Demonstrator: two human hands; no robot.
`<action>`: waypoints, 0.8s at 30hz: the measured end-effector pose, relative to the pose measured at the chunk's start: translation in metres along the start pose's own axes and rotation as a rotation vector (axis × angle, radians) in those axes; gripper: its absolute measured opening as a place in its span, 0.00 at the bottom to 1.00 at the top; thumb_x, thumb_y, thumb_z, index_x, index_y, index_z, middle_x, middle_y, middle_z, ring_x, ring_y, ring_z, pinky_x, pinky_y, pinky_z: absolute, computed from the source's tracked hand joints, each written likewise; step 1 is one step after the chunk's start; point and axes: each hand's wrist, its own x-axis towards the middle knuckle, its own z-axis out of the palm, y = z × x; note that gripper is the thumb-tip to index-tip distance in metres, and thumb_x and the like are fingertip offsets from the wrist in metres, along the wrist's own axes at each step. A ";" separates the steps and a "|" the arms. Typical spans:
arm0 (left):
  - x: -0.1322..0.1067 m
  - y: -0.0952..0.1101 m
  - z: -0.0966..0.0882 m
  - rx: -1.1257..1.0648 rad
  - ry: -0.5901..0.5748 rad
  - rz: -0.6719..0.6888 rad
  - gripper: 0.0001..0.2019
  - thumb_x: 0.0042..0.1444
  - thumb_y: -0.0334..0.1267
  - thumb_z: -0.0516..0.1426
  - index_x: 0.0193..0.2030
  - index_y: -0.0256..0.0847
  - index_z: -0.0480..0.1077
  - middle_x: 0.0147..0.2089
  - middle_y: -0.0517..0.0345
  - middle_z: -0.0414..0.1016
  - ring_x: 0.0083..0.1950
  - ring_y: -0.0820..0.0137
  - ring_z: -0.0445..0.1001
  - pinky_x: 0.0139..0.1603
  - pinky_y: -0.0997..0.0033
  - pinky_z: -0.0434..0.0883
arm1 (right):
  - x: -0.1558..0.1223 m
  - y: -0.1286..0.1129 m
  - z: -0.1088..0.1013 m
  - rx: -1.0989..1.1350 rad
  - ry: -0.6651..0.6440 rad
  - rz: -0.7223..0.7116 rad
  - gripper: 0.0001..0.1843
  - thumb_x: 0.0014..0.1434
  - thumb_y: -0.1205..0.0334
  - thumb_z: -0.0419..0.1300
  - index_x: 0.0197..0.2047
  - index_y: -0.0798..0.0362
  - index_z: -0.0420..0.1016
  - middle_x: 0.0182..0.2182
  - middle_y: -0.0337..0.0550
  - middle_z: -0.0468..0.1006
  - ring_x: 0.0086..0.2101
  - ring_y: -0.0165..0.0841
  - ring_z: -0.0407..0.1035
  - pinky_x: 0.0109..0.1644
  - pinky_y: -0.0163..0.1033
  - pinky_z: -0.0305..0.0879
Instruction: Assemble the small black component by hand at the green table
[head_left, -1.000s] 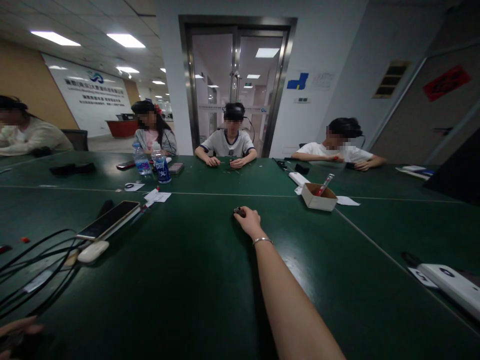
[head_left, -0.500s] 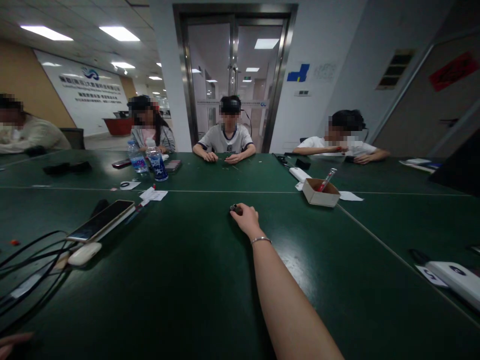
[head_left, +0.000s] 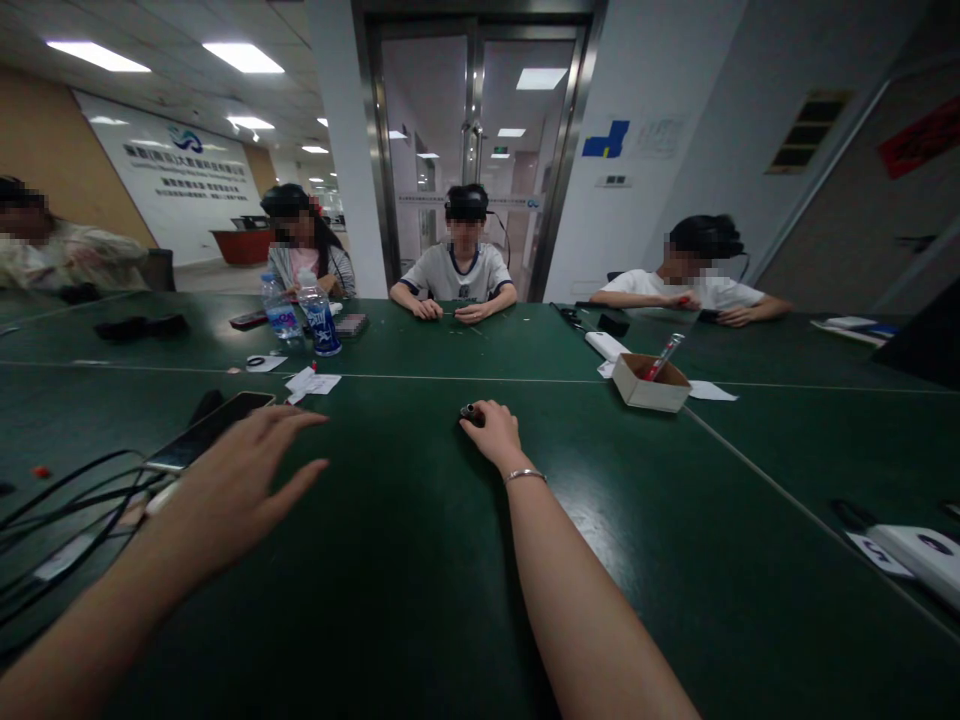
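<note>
My right hand [head_left: 495, 432], with a silver bracelet [head_left: 526, 474] at its wrist, rests on the green table [head_left: 390, 560]. Its fingers are closed around a small dark cylindrical object with a shiny round end [head_left: 469, 410]. Most of that object is hidden by the hand, so its kind cannot be made out. My left hand [head_left: 244, 475] reaches in from the lower left with thumb and fingers apart, holding nothing. It hovers beside and partly in front of a smartphone [head_left: 206, 432], and covers most of a white rounded thing under it.
Black cables [head_left: 82, 510] lie at the left. Two bottles [head_left: 319, 315] stand near paper scraps [head_left: 311, 382]. A small open box [head_left: 651, 385] with a red-and-clear tube [head_left: 666, 356] is at the right. A white device [head_left: 919, 560] lies far right. Several people sit across the table.
My left hand has come in from the bottom left corner, moving up and right to beside the phone. My right hand keeps its place with the small dark object.
</note>
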 end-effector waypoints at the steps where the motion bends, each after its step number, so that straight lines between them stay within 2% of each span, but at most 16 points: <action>1: 0.015 0.015 0.015 -0.017 -0.049 0.075 0.22 0.58 0.55 0.50 0.57 0.53 0.65 0.59 0.57 0.64 0.58 0.58 0.66 0.61 0.51 0.64 | 0.000 0.000 0.000 0.014 0.009 -0.009 0.11 0.58 0.55 0.62 0.43 0.50 0.74 0.41 0.43 0.74 0.43 0.39 0.65 0.46 0.44 0.58; 3: 0.050 0.047 0.050 -0.082 -0.131 0.210 0.20 0.58 0.47 0.53 0.57 0.49 0.65 0.59 0.53 0.63 0.57 0.58 0.66 0.60 0.54 0.65 | 0.000 0.000 0.002 0.043 0.036 -0.039 0.09 0.56 0.58 0.63 0.40 0.50 0.74 0.39 0.42 0.75 0.41 0.38 0.66 0.45 0.43 0.58; 4: 0.068 0.062 0.069 -0.114 -0.134 0.225 0.19 0.59 0.42 0.53 0.57 0.49 0.65 0.59 0.52 0.62 0.58 0.59 0.66 0.60 0.55 0.66 | 0.001 0.001 0.003 0.062 0.052 -0.061 0.08 0.55 0.59 0.64 0.39 0.50 0.74 0.38 0.41 0.76 0.40 0.38 0.66 0.44 0.42 0.58; 7: 0.109 0.095 0.117 -0.235 -0.090 0.149 0.19 0.58 0.33 0.53 0.56 0.47 0.66 0.59 0.49 0.61 0.58 0.59 0.65 0.59 0.57 0.66 | 0.003 0.002 0.008 0.176 0.089 -0.116 0.06 0.53 0.64 0.64 0.36 0.51 0.72 0.33 0.40 0.76 0.35 0.35 0.67 0.40 0.38 0.59; 10: 0.127 0.111 0.149 -0.400 -0.083 0.033 0.13 0.56 0.33 0.57 0.48 0.45 0.71 0.51 0.50 0.65 0.49 0.61 0.71 0.53 0.60 0.69 | 0.007 0.005 0.012 0.321 0.139 -0.117 0.05 0.51 0.67 0.62 0.33 0.52 0.71 0.29 0.38 0.74 0.30 0.32 0.67 0.34 0.35 0.59; 12: 0.130 0.113 0.166 -0.523 -0.014 -0.053 0.07 0.57 0.35 0.56 0.41 0.44 0.73 0.45 0.52 0.68 0.44 0.64 0.72 0.49 0.62 0.70 | 0.009 0.007 0.014 0.378 0.188 -0.113 0.05 0.50 0.68 0.61 0.32 0.52 0.71 0.27 0.37 0.73 0.29 0.32 0.66 0.33 0.35 0.59; 15: 0.128 0.106 0.191 -0.757 0.146 -0.200 0.05 0.58 0.36 0.55 0.37 0.42 0.73 0.40 0.53 0.71 0.41 0.66 0.72 0.46 0.65 0.71 | 0.011 0.011 0.017 0.405 0.234 -0.129 0.05 0.48 0.66 0.63 0.31 0.52 0.72 0.27 0.37 0.72 0.29 0.32 0.66 0.34 0.35 0.62; 16: 0.129 0.101 0.199 -0.846 0.156 -0.235 0.05 0.57 0.37 0.56 0.37 0.42 0.73 0.39 0.53 0.73 0.40 0.67 0.73 0.45 0.66 0.71 | 0.012 0.013 0.018 0.410 0.239 -0.140 0.06 0.47 0.66 0.64 0.31 0.53 0.72 0.28 0.37 0.71 0.30 0.32 0.66 0.34 0.35 0.63; 20: 0.134 0.078 0.219 -1.161 0.059 -0.303 0.07 0.53 0.38 0.59 0.37 0.39 0.74 0.36 0.54 0.76 0.37 0.67 0.74 0.39 0.69 0.71 | 0.015 0.018 0.024 0.534 0.207 -0.116 0.10 0.45 0.67 0.65 0.35 0.52 0.75 0.33 0.39 0.70 0.31 0.31 0.67 0.34 0.35 0.67; 24: 0.139 0.072 0.221 -1.241 0.068 -0.330 0.08 0.53 0.36 0.58 0.39 0.38 0.75 0.37 0.52 0.77 0.37 0.68 0.74 0.39 0.70 0.72 | 0.018 0.021 0.022 0.803 0.085 0.006 0.13 0.47 0.66 0.64 0.39 0.53 0.76 0.37 0.40 0.73 0.29 0.29 0.71 0.34 0.35 0.70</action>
